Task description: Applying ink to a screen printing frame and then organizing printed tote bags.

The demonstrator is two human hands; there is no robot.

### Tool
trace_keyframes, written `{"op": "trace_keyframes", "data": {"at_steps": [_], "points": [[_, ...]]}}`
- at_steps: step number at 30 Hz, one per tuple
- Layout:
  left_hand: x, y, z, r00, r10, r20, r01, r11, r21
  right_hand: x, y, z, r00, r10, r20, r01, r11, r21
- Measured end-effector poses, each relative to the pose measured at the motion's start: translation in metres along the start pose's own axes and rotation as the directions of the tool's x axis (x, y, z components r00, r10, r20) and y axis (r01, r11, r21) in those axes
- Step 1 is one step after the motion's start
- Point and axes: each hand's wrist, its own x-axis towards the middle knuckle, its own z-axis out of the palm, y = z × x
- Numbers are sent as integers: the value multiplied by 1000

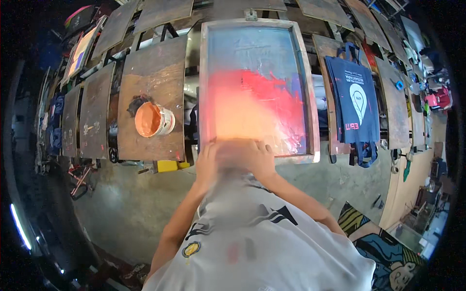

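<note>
A wooden-framed printing screen (252, 48) lies in front of me, its mesh bluish at the top and covered in red and pale orange ink lower down. My left hand (208, 160) and my right hand (259, 161) are at the screen's near edge, fingers bent over a brownish band there that is too blurred to name. To the left, a white bucket (167, 121) holding orange ink (148, 119) sits on a brown board beside a dark crumpled thing (138, 103).
Navy tote bags (340, 97) lie stacked on a board to the right. More wooden boards (94, 121) line both sides and the back. A yellow object (167, 166) shows below the left board. Concrete floor (116, 199) lies under the table, with a painted panel (383, 257) at lower right.
</note>
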Motion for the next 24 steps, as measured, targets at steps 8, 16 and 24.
{"op": "trace_keyframes", "data": {"at_steps": [8,16,24], "points": [[-5,-21,14,1000,23,20,-24,999,44,-6,-5,-2,998,56,12,-55,998,-39],[1,-19,14,999,20,35,-22,999,35,-7,-5,-6,997,75,15,-74,995,-65],[0,-22,16,997,-23,70,20,999,43,-10,-7,-9,998,64,0,-64,996,-56]]}}
